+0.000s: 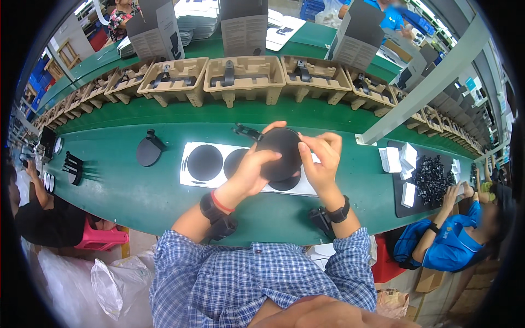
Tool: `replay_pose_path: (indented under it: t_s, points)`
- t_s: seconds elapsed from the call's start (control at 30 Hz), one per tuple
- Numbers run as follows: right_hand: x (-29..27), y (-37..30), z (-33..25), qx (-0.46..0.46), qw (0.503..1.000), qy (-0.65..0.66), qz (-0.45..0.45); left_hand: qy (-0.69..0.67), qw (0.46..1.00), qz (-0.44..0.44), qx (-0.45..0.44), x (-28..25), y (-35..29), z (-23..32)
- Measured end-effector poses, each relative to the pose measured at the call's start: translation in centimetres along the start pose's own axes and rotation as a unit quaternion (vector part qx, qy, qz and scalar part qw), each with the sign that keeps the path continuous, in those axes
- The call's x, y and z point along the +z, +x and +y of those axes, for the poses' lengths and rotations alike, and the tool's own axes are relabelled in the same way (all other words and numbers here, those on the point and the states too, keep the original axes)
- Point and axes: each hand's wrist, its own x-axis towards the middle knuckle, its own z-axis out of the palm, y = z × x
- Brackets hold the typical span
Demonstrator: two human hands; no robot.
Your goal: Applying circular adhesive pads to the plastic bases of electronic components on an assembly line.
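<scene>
Above the white sheet, my left hand (249, 172) grips a black round plate (281, 150), its thumb lying across the face. A small black bracket (246, 131) sticks out at the plate's upper left. With thumb and index finger pinched, my right hand (324, 161) holds the plate's right edge; whether a thin film is between those fingers is too small to tell. Below lies the white sheet (220, 187) bearing black round pads (205, 163), partly covered by my hands and the plate. A similar black plate with a bracket (149, 151) rests on the green table to the left.
Brown pulp trays (243, 85) holding black parts line the far side, with grey boxes (244, 30) behind. A metal post (421, 87) slants at right. Beyond it, a dark mat (402, 197) carries small black parts (432, 177) and white boxes (390, 159). Co-workers sit on both sides.
</scene>
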Motion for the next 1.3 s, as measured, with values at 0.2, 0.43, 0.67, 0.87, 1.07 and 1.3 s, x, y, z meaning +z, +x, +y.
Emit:
replay_pose_path:
  t_s: [0.2,0.43,0.67,0.87,1.07,1.3]
  points:
    - [-0.9,1.1,1.1,0.106,0.988,0.101,-0.056,0.028,0.999,-0.041,0.001,0.2,-0.3,0.3]
    - [-1.9,2.6,1.0,-0.148,0.979,-0.134,-0.030,-0.067,0.996,-0.022,-0.055,-0.5,0.5,0.2]
    - [-1.5,2.7,-0.5,-0.329,0.870,-0.294,-0.219,-0.030,0.997,-0.026,-0.062,-1.3,2.3,-0.1]
    - [-3.2,12.7,6.8,-0.099,0.901,-0.396,-0.147,0.343,0.915,-0.155,-0.143,-1.8,-1.6,4.3]
    - [-6.2,19.9,20.6,0.166,0.868,-0.438,-0.165,0.424,0.897,0.118,0.040,-8.2,-7.3,5.5]
    - [-3.1,19.8,23.2,0.213,0.784,-0.481,-0.329,0.373,0.890,0.243,0.096,-11.2,-8.9,5.8]
